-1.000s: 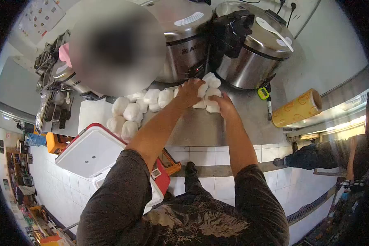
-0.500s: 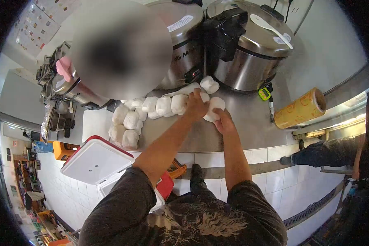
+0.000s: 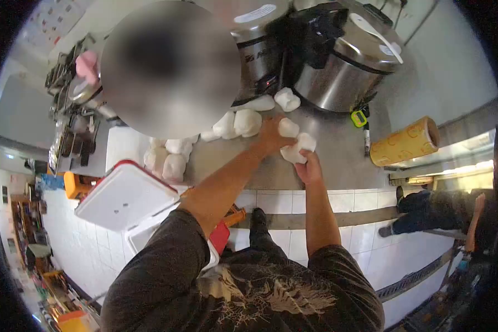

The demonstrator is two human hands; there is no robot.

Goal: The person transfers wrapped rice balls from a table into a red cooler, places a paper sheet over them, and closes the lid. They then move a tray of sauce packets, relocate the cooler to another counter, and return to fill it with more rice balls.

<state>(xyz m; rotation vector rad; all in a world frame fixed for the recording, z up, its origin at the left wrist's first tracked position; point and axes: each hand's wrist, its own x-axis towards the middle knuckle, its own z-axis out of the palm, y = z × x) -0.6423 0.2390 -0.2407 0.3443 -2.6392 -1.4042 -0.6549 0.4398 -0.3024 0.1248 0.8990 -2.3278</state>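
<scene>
My left hand (image 3: pixel 269 136) curls around a small white rounded bundle (image 3: pixel 288 128) on the steel counter, its thumb reaching toward a larger white bundle (image 3: pixel 300 148). Between the fingers and thumb of my right hand (image 3: pixel 310 167) is that larger bundle, near the counter's front edge. The two held bundles lie close together. Left of my hands runs a row of similar white bundles (image 3: pixel 248 123), partly covered by a blurred patch. Farther left sits a cluster of them (image 3: pixel 174 167). One more loose bundle (image 3: pixel 287 99) rests by the cookers. Their contents cannot be made out.
Large steel cookers (image 3: pixel 337 80) stand at the back, one with a white paddle (image 3: pixel 373 36) on its lid. To the right are a green timer (image 3: pixel 359 118) and a yellow film roll (image 3: pixel 405 141). An open white cooler lid (image 3: pixel 124 193) is front left. Another person's legs (image 3: pixel 426 209) show at right.
Both hands and the two bundles they hold have shifted slightly right and toward me, away from the row. The camera view has tilted a little. The other bundles stay in place.
</scene>
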